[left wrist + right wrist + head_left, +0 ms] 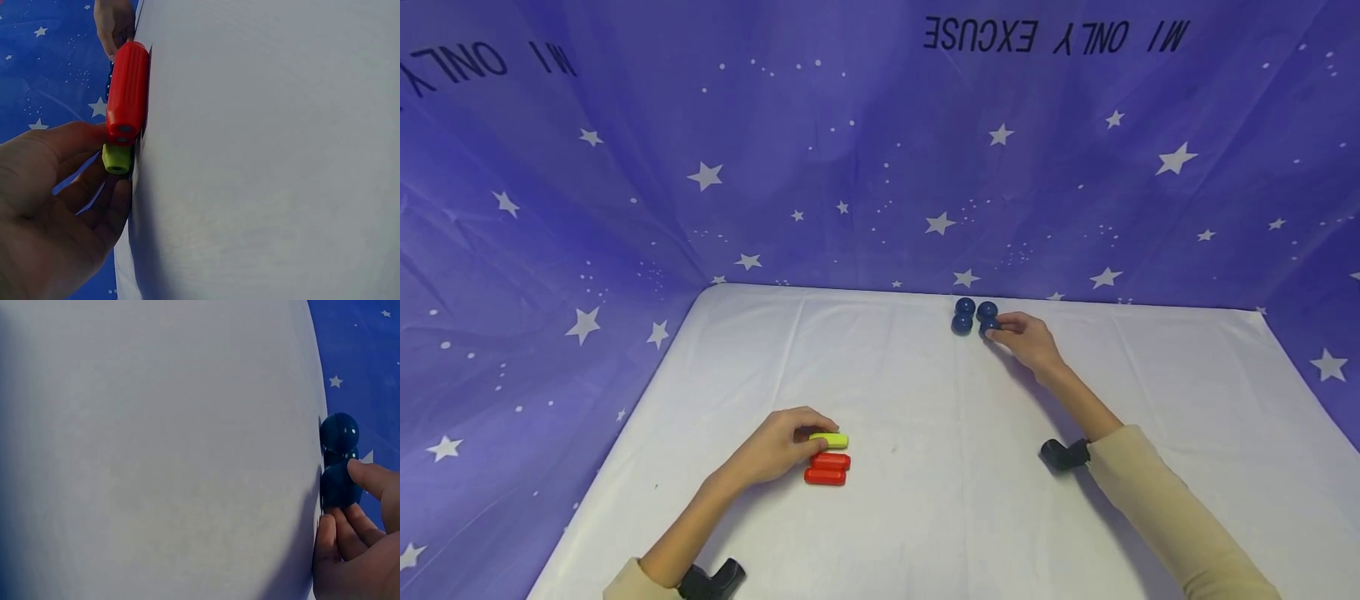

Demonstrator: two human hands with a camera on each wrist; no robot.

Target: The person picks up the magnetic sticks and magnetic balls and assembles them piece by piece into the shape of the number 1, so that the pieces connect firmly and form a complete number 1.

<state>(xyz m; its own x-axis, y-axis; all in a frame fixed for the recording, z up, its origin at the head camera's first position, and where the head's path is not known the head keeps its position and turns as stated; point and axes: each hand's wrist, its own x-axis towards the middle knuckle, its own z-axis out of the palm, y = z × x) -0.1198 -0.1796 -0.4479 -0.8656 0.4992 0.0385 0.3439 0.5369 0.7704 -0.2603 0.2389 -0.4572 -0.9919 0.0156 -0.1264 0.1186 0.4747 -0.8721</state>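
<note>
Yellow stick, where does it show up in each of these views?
Head: the yellow stick sits just left of centre, below mid-height, in the left hand.
Left wrist: left of centre, near mid-height, below the red sticks.
Right wrist: not in view.
Shared landmark: the starry cloth, in all three.

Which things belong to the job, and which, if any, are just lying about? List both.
Likely in the job:
yellow block, in left fingers
blue ball, in right fingers
two red blocks
three other blue balls

Just lying about:
nothing evident

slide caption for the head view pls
Left hand holds a yellow block beside two red blocks; right hand grips one of four blue balls.
</note>
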